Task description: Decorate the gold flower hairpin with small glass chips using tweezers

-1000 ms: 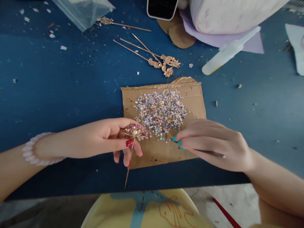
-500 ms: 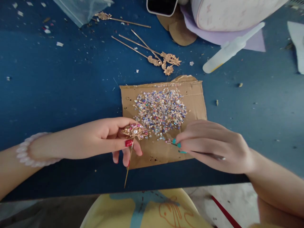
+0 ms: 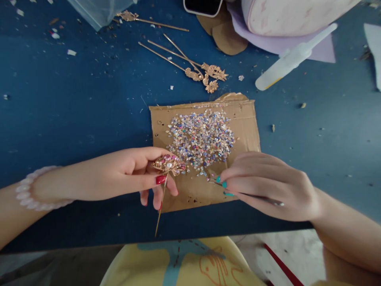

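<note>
Gold hairpin [image 3: 168, 163]: head above the left edge of the cardboard sheet [image 3: 205, 194], thin stem slanting down past that sheet's near left corner. Looks light, probably metal, stem fairly stiff but thin enough to bend if forced. Head is the delicate bit: openwork edges, pink stones set on it, likely easy to knock loose or smear. Best hold is the stem right under the head, with light finger support behind and the stones kept clear. Stem may be slick and could roll.

Left hand [image 3: 133, 171], left of the cardboard sheet's middle: grip narrow, closed on the hairpin, thumb against the stem near the head, other fingers behind and below.

Right hand [image 3: 268, 182], over the cardboard sheet's near right part: grip pinched on slim metal tweezers [image 3: 269, 200], shank running under the palm. Tips sit just beside the near edge of the chips [image 3: 202, 135] spread on the cardboard sheet. A tiny pinkish piece shows at the tips; too small to tell if pinched or just touching. Chips look hard, near weightless, prone to skid.

Beyond the cardboard sheet's far edge, on the blue bench [image 3: 74, 99]: spare hairpins [image 3: 212, 71] crossed in a heap; squeeze bottle [image 3: 282, 67] farther right.
</note>
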A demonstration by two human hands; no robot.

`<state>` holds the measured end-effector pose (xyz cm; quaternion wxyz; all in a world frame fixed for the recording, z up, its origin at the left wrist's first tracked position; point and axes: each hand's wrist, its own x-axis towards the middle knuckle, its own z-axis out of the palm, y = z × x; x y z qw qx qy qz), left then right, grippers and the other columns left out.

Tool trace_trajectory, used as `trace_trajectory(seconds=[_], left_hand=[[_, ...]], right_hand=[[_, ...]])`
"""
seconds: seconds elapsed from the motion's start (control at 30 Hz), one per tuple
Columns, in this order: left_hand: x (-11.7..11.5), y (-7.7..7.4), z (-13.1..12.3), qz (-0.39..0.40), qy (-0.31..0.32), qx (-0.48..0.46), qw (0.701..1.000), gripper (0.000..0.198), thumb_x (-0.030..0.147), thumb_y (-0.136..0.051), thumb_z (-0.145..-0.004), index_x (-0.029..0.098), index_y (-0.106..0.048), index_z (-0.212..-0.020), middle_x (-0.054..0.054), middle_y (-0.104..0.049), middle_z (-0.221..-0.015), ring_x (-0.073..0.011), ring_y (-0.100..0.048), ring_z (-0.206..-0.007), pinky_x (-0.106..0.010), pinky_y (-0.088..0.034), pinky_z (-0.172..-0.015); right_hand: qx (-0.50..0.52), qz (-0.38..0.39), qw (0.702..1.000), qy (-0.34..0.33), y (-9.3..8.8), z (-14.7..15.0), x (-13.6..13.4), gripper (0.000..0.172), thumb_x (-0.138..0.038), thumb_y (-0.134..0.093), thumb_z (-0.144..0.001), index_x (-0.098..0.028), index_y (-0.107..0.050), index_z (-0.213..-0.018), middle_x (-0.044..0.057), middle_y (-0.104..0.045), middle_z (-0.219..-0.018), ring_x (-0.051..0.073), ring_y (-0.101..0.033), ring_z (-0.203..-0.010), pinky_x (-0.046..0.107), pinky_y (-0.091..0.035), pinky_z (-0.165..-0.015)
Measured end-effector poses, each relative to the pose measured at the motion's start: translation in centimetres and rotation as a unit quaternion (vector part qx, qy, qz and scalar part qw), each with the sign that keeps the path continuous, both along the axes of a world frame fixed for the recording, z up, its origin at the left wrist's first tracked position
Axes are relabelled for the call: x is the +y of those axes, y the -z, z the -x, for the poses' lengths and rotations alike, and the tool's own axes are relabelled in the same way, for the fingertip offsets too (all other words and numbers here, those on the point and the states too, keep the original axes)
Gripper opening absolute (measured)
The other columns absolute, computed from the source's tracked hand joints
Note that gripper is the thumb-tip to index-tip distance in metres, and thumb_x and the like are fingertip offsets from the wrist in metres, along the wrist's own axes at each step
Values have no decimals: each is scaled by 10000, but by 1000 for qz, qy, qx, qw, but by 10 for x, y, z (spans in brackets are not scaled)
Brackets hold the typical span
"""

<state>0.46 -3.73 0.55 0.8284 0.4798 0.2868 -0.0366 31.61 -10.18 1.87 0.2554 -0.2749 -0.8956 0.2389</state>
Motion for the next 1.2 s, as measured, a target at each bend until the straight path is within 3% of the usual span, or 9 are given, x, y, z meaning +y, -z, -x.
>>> trace_trajectory(seconds=[0.2, 0.4, 0.63, 1.2], left_hand=[[2, -4, -3, -40, 18, 25, 999, 182, 270, -519, -1054, 215, -613, -1200, -52, -759, -1041, -159, -740, -747, -203, -594, -634], [2, -5, 0, -32, 24, 26, 999, 218, 332, -553, -1043, 232, -602, -1231, -81, -754, -1154, -176, -760, -785, -203, -607, -638], [0, -10, -3, -28, 13, 18, 999, 261, 197, -469, -1051, 226, -528, -1304, -18, -754, -1153, -118, -744, -788, -160, -584, -662], [1, -4, 0, -34, 33, 24, 999, 190, 317, -511, -1063, 265, -598, -1223, -37, -747, -1122, -144, -730, -785, -172, -597, -653]], right_hand=[[-1, 8, 1000, 4, 0, 1, -1, 148, -67, -503, -986, -186, -574, -1036, 46, -748, -957, 142, -691, -862, 296, -566, -821], [-6, 5, 1000, -1, -3, 3, -2, 183, -28, -514, -960, -189, -575, -1021, 42, -761, -933, 142, -692, -813, 293, -570, -791], [-7, 2, 1000, -5, -5, 5, -1, 184, -36, -505, -967, -203, -579, -991, 31, -763, -912, 130, -702, -803, 279, -573, -773], [-14, -26, 1000, -1, -3, 5, -5, 128, -88, -519, -1007, -184, -600, -979, 45, -766, -909, 132, -683, -793, 289, -564, -771]])
